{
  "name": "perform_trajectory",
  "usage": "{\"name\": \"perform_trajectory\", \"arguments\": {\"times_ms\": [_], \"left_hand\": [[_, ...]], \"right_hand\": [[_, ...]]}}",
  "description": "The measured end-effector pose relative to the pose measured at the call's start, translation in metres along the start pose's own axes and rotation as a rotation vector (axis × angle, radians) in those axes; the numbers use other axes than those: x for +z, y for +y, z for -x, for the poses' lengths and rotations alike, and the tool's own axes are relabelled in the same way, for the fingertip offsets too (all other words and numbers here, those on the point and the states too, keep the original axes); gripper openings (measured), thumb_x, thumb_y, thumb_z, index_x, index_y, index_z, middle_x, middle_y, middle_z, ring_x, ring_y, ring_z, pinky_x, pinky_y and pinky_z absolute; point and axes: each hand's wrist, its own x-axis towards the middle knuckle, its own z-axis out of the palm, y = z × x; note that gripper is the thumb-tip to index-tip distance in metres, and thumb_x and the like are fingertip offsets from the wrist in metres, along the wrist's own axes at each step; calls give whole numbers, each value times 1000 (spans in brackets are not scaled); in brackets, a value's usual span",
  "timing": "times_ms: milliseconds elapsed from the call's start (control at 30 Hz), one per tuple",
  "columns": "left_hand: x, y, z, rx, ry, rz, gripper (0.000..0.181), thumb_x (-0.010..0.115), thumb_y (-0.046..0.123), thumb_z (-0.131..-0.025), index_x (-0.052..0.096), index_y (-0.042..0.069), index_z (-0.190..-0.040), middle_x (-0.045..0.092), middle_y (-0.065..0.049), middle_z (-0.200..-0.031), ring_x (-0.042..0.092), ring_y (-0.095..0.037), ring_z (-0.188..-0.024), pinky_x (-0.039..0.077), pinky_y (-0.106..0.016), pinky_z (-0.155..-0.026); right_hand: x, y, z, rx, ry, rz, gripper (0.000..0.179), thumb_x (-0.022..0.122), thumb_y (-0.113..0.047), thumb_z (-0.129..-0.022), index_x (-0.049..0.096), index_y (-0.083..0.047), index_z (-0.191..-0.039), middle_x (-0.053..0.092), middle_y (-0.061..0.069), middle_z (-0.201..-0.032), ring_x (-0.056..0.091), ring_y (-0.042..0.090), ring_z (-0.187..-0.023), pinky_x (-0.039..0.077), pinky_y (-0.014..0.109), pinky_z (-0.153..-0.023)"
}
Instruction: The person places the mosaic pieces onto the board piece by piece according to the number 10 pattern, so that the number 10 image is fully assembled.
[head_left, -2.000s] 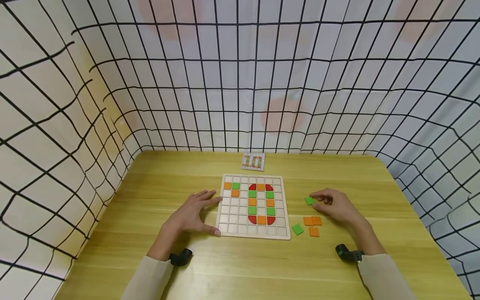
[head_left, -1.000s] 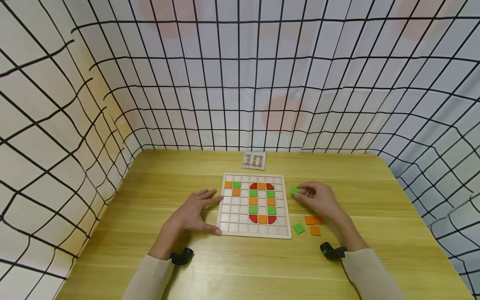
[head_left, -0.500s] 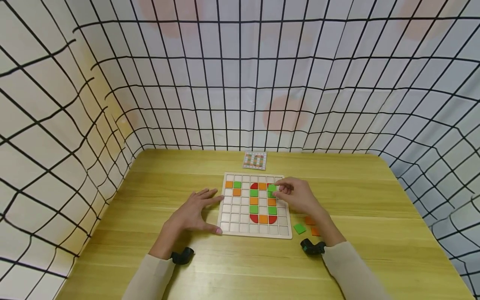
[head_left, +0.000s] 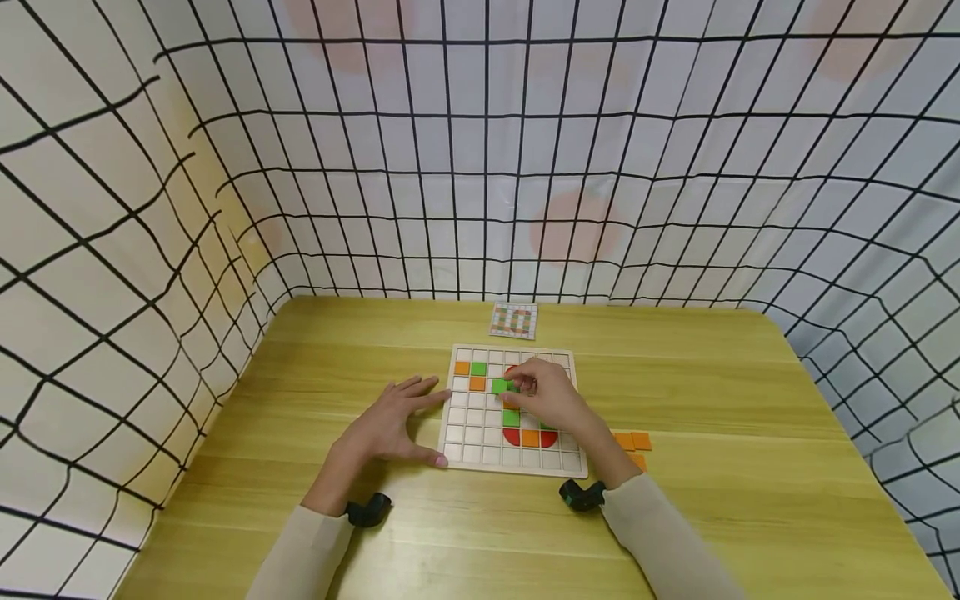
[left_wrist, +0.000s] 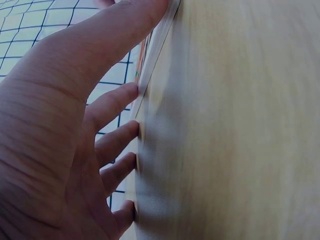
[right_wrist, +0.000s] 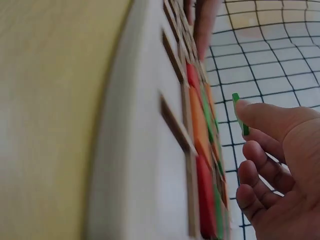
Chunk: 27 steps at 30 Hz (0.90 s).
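Note:
A pale square grid board (head_left: 472,454) lies mid-table, with orange, green and red tiles set in some cells. My right hand (head_left: 553,398) is over the board and pinches a square green tile (head_left: 498,386) between thumb and forefinger. In the right wrist view that green tile (right_wrist: 240,115) is held edge-on, above the board's surface. The right hand hides part of the red, orange and green ring of tiles. My left hand (head_left: 390,425) has its fingers spread on the table, thumb and forefinger touching the board's left edge.
A small printed card (head_left: 513,320) with a coloured grid pattern lies behind the board. Several loose orange tiles (head_left: 641,441) lie right of the board, partly behind the right forearm. Black netting (head_left: 480,192) over white cloth encloses the table's back and sides.
My right hand carried the green tile leftward from the table at the right, across the board's right edge, to above its middle. The left hand stays at the board's left edge.

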Motion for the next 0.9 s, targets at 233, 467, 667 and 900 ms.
{"name": "perform_trajectory", "arguments": {"times_ms": [233,467,667,900], "left_hand": [[0,0,0,2,-6,-8,108,82,76,-66,46,30,-157,31,-8,-169,21,-38,-159,13,-68,-126],[0,0,0,0,-5,-9,108,82,76,-66,46,30,-157,30,-7,-170,20,-38,-159,12,-68,-126],[0,0,0,11,2,-7,108,82,76,-66,46,30,-157,31,-8,-169,21,-39,-158,13,-69,-125],[-1,1,1,22,10,-4,107,83,74,-67,46,29,-157,32,-9,-169,22,-40,-158,14,-70,-124]], "right_hand": [[18,-4,-4,23,-30,47,26,85,-27,-87,79,-15,-109,66,-5,-92,56,13,-81,50,27,-73],[28,-12,-8,23,-41,71,26,85,-25,-86,80,-14,-110,67,-5,-94,57,14,-85,52,29,-78],[32,-17,-9,36,-38,127,26,85,-27,-86,80,-15,-108,65,-6,-92,56,12,-84,50,29,-76],[36,-19,-9,37,-31,146,27,86,-28,-85,80,-16,-107,63,-5,-90,55,13,-82,49,29,-74]]}}
